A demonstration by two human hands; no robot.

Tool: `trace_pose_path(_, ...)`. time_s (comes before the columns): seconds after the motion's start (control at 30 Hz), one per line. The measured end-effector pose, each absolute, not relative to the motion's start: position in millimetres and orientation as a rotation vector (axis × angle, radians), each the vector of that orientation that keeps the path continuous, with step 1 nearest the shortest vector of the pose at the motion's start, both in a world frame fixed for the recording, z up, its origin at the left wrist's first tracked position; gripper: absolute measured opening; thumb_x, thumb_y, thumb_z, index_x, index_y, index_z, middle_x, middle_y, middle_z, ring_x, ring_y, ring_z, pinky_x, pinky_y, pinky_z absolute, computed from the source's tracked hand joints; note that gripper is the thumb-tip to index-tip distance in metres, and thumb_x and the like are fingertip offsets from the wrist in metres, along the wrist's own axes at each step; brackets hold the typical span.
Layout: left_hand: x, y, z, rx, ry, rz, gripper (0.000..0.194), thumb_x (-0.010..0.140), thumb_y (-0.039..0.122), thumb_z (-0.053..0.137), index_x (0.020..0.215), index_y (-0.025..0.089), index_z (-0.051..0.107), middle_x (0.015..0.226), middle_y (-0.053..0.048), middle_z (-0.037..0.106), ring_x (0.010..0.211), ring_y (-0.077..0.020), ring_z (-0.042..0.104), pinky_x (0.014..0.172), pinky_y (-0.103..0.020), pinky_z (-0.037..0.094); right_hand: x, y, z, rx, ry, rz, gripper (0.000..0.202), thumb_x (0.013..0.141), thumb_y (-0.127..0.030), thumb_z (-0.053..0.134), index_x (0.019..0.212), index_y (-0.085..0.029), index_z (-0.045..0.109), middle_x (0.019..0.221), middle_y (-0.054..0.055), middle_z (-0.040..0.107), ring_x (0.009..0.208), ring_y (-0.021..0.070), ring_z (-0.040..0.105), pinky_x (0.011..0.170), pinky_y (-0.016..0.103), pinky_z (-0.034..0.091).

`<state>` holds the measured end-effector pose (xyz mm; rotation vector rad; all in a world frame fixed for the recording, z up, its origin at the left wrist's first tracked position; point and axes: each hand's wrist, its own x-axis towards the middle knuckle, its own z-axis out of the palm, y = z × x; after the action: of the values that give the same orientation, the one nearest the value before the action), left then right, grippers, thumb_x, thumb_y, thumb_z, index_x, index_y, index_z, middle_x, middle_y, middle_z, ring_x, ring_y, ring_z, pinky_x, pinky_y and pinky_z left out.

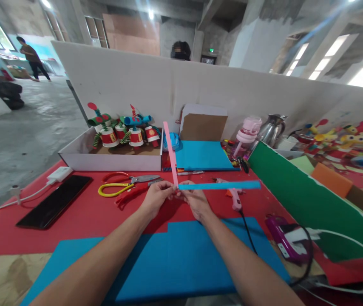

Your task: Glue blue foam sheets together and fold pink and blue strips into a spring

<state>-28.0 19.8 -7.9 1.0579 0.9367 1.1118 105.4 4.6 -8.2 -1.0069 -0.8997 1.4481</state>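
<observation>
Near the middle of the table, my left hand (161, 193) and my right hand (196, 197) meet, both with closed fingers. They pinch the spot where two paper strips join at about a right angle. From there a pink paper strip (170, 153) rises toward the back, and a blue paper strip (219, 185) stretches out to the right. The fingertips partly hide the joint. Just left of my hands lie scissors (120, 187) with red and yellow handles and red-handled pliers (130, 195). A pink glue gun (236, 199) rests to the right, below the blue strip.
Paper-cup figures (135, 136) stand in a white box (114, 162) at the back left. Blue sheets (203, 155) lie behind my hands, and blue paper (181, 263) covers the front. A black phone (55, 202) is left; a green panel (309, 204) and purple device (286, 240) are right.
</observation>
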Motion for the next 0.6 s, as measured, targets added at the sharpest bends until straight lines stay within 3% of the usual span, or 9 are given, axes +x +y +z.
trace_pose_path(0.23,-29,22,-13,1.091,0.929,1.098,0.025,0.055,0.034,0.079,0.062,0.014,0.066,0.056,-0.002,0.063,0.049,-0.0098,0.051,0.050,-0.023,0.040,106,5,-12,-1.062,-0.960,1.417,0.036,0.058,-0.047,0.079,0.072,-0.018,0.062,0.061,-0.002,0.062,0.056,0.0099,0.056,0.061,0.025,0.049)
trace_pose_path(0.6,-26,12,2,1.135,0.938,1.105,0.020,0.061,0.032,0.074,0.060,0.015,0.064,0.058,-0.004,0.063,0.054,-0.0117,0.054,0.054,-0.024,0.042,108,6,-13,-1.090,-0.948,1.360,0.029,0.059,-0.043,0.077,0.067,-0.019,0.063,0.057,-0.004,0.060,0.055,0.0095,0.054,0.061,0.024,0.048)
